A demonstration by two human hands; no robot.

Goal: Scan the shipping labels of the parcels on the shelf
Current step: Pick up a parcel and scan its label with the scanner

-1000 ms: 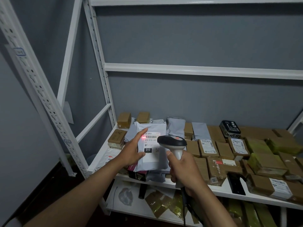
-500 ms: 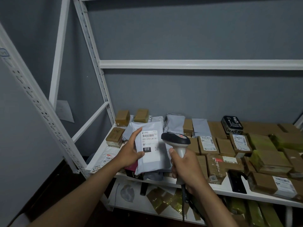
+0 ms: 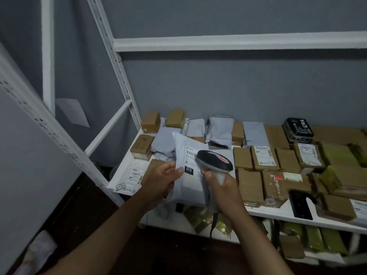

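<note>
My left hand (image 3: pixel 162 180) grips the left edge of a grey poly mailer parcel (image 3: pixel 187 187), thumb on its front. Its white shipping label (image 3: pixel 189 153) with a black "010" tag faces me. My right hand (image 3: pixel 221 190) holds the handle of a grey and black barcode scanner (image 3: pixel 215 160). The scanner head sits right over the label and hides its right part. No red scan light shows on the label. Both are held in front of the white shelf (image 3: pixel 278 213), which carries several brown boxes and grey mailers.
A labelled brown box (image 3: pixel 265 158) lies just right of the scanner. A black box (image 3: pixel 297 130) stands at the back. A black flat object (image 3: pixel 300 205) lies at the shelf's front edge. White rack uprights (image 3: pixel 117 62) rise at left. More parcels fill the lower shelf (image 3: pixel 309 239).
The red scan light on the label has gone out. The parcel has tilted and dropped lower, and my left grip has slid to its lower left edge. The scanner has come closer over the label.
</note>
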